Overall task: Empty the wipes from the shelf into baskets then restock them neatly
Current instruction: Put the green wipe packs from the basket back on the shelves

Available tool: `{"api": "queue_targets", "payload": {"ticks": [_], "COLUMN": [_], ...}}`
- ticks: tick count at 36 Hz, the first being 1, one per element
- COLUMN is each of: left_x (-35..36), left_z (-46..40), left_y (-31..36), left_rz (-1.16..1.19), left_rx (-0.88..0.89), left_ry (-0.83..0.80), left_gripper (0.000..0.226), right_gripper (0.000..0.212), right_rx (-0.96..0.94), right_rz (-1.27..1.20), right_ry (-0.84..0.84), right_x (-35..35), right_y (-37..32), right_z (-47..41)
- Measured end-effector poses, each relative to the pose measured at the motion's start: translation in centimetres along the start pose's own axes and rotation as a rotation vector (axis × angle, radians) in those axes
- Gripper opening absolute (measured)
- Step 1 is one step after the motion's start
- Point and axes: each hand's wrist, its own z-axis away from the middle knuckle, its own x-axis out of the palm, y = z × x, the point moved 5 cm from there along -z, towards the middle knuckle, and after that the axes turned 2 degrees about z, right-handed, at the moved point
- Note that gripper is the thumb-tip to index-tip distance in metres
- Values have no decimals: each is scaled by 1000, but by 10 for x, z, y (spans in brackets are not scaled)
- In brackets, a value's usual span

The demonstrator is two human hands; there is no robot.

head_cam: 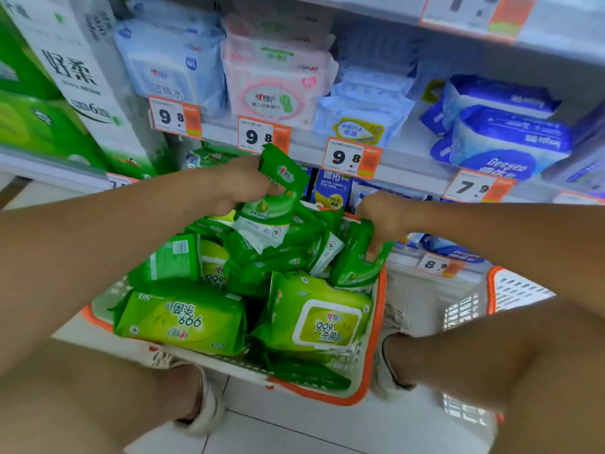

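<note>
Looks like restocking: left hand (242, 185) and right hand (381, 221) each grip small packs (281, 188) above the basket (376, 339); shelf (409, 178) next.

The scene is brightly and evenly lit, with only soft shadows between the green packs (183, 317) in the basket (376, 339). The whole frame is soft, and the hands look smeared. The shelf edge (409, 165) bows and tilts from wide-angle distortion. Pale packs (170, 60) near the top look washed out. The floor tiles (294, 430) glare white.
</note>
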Motion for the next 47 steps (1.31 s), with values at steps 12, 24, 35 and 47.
{"api": "queue_targets", "payload": {"ticks": [12,24,35,47], "left_x": [-1,-6,-30,-40], "left_z": [22,46,55,55], "left_y": [10,32,22,44], "left_rz": [113,599,305,352], "left_rx": [57,93,223,251], "left_ry": [-63,-184,88,86], "left_gripper": [44,52,82,86], "right_gripper": [43,34,52,45], "right_rx": [-120,-286,-17,-86], "right_rz": [-545,-989,-418,-128], "right_ry": [-179,364,53,-150], "right_x": [-65,-146,-60,4], "right_y": [-1,-52,-10,-1], "right_z": [36,23,-11,-16]}}
